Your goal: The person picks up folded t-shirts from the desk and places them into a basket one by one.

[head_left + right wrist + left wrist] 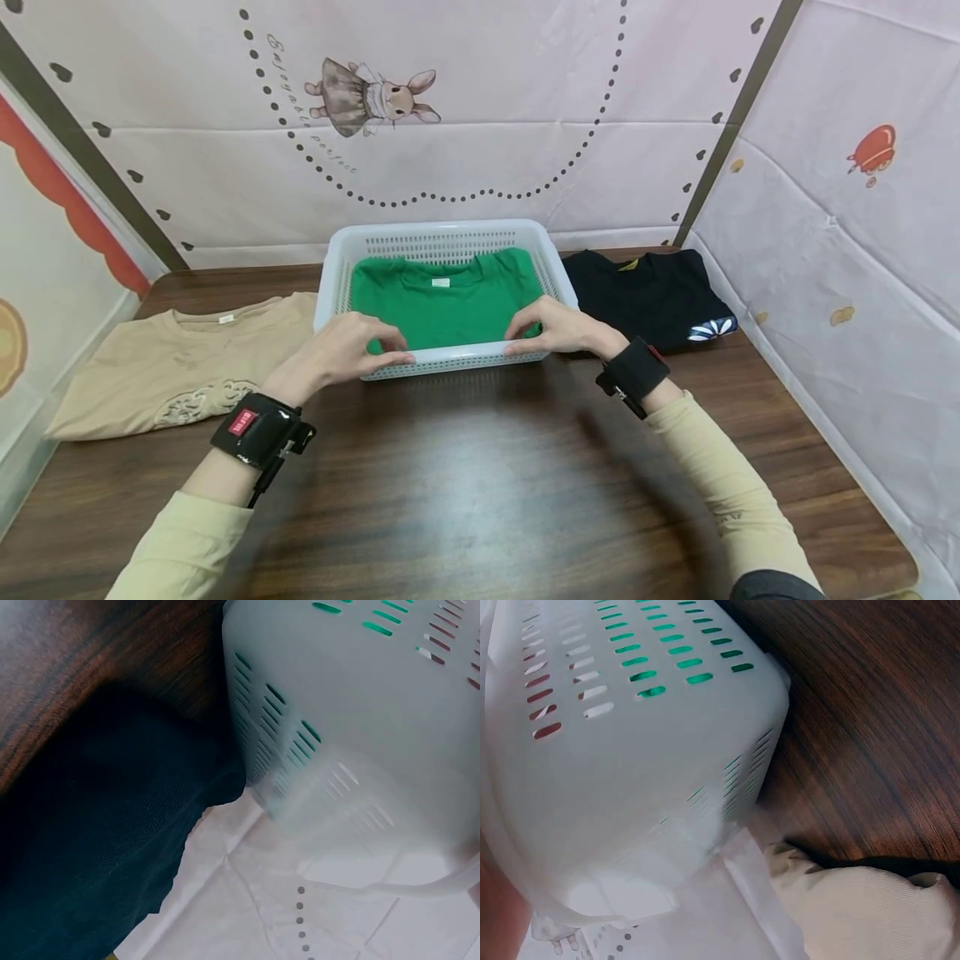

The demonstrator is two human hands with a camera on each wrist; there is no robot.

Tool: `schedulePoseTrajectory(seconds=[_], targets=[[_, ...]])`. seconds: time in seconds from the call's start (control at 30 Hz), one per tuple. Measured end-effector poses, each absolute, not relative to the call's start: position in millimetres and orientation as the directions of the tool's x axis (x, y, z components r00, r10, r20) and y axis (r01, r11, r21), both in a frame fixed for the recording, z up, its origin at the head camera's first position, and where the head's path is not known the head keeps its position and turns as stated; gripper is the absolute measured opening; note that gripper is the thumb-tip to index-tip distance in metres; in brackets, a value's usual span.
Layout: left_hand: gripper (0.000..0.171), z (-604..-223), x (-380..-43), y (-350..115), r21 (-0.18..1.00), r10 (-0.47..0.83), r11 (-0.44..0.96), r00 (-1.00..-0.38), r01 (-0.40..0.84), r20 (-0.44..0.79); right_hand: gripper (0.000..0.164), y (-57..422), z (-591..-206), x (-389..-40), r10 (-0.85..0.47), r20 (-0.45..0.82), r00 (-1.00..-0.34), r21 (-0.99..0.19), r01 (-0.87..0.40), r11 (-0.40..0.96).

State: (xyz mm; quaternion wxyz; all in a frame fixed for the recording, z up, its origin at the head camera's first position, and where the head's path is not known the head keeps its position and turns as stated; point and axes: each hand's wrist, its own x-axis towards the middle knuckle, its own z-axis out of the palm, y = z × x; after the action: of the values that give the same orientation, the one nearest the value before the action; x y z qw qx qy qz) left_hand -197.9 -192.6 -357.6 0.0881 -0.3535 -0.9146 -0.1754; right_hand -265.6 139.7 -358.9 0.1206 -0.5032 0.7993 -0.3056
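A white slotted plastic basket stands toward the back of the table, with a folded green T-shirt lying in it, neckline at the far side. My left hand pinches the left part of its near rim, thumb along the rim and fingers curled over the inside. Farther right on that same rim, my right hand grips in a like way. The basket's slotted wall fills much of the left wrist view, green showing through the slots. In the right wrist view, its corner appears beside dark cloth.
Left of the basket lies a tan T-shirt with a patterned patch. A folded black T-shirt with a blue-white print sits at its right. Printed cloth walls enclose the brown wooden table at the back and sides.
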Motion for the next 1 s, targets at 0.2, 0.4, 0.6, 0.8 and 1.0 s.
schedulePoseTrajectory(seconds=[0.2, 0.4, 0.6, 0.8, 1.0], targets=[[0.018, -363.2, -204.6, -196.8, 0.24, 0.539, 0.732, -0.757, 0.638, 0.369, 0.011, 134.5, -359.7, -277.3, -0.866, 0.149, -0.477, -0.614, -0.731, 0.297], [0.019, -369.3, -214.3, -215.0, 0.243, 0.39, 0.718, -0.666, 0.652, 0.636, 0.01, 130.9, -360.6, -286.0, -0.851, 0.139, -0.507, -0.639, -0.702, 0.314], [0.023, -369.1, -212.8, -257.5, 0.337, 0.142, 0.827, -0.748, 0.449, 0.649, 0.011, 131.4, -360.1, -289.7, -0.844, 0.133, -0.519, -0.649, -0.689, 0.322], [0.046, -381.0, -201.2, -303.4, 0.293, 0.124, 0.933, -0.953, 0.207, 0.278, 0.011, 128.8, -359.9, -290.4, -0.831, 0.132, -0.54, -0.63, -0.693, 0.35], [0.083, -394.4, -190.5, -323.6, 0.299, 0.185, 0.947, -0.963, 0.12, -0.198, 0.012, 126.0, -360.0, -291.3, -0.819, 0.12, -0.561, -0.622, -0.686, 0.378]])
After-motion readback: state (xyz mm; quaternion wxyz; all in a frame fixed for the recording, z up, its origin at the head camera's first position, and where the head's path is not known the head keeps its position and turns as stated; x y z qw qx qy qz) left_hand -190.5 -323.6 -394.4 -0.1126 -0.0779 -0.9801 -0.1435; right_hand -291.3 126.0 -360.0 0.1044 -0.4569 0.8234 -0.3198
